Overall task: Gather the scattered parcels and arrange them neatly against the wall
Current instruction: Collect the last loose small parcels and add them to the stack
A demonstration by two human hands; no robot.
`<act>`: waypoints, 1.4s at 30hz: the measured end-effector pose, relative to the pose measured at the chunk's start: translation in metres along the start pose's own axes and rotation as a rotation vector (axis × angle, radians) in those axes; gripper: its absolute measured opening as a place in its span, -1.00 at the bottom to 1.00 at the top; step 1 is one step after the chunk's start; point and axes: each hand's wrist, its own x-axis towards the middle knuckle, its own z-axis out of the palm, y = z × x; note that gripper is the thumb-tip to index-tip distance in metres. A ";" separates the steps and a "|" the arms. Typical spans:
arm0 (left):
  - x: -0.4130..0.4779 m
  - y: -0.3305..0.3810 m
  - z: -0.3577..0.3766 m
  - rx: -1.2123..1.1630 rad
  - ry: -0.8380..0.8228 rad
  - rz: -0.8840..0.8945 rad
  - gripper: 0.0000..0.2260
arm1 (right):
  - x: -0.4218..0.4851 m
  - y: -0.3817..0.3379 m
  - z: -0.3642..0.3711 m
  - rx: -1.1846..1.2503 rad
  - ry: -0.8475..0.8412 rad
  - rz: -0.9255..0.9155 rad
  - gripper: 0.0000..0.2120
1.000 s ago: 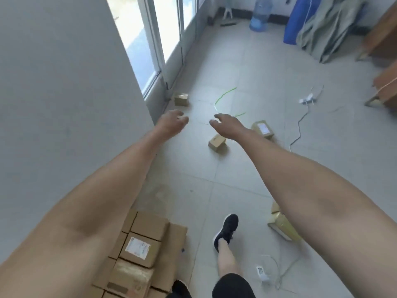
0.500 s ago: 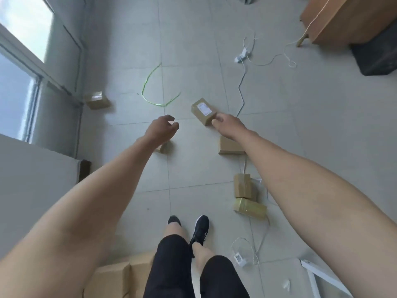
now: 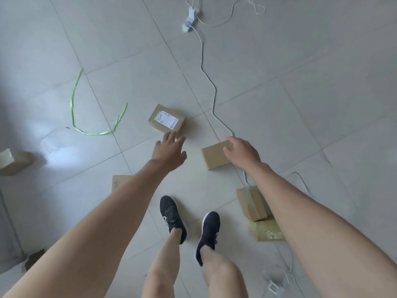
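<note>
A labelled cardboard parcel [image 3: 167, 120] lies on the tiled floor. My left hand [image 3: 170, 151] hovers just in front of it, fingers spread, fingertips at its near edge. A plain brown parcel [image 3: 214, 155] lies to the right; my right hand [image 3: 241, 152] rests over its right end with fingers apart, holding nothing. Two more parcels sit by my right forearm: a brown one [image 3: 252, 203] and a glossy taped one [image 3: 266, 231]. Another parcel [image 3: 118, 182] peeks out under my left forearm. A taped parcel [image 3: 13, 162] lies at the far left.
A white cable [image 3: 207, 78] runs from a power strip [image 3: 189, 19] past the parcels to a plug [image 3: 274, 287]. A green strap [image 3: 74, 112] curls on the floor at left. My two dark shoes [image 3: 171, 216] stand below the parcels.
The view has tilted down toward the floor. Both hands have come closer to the two parcels; the right hand went from the labelled parcel's side to above the plain one.
</note>
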 end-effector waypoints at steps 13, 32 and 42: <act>0.305 -0.162 0.195 0.785 -0.094 0.094 0.15 | 0.256 0.133 0.224 -0.868 -0.222 -0.384 -0.06; 0.374 -0.163 0.244 0.470 0.037 0.148 0.16 | 0.327 0.136 0.252 -0.845 -0.138 -0.197 0.17; 0.062 -0.131 0.163 -0.156 -0.064 -0.537 0.10 | 0.137 -0.008 0.182 -0.661 -0.015 0.023 0.16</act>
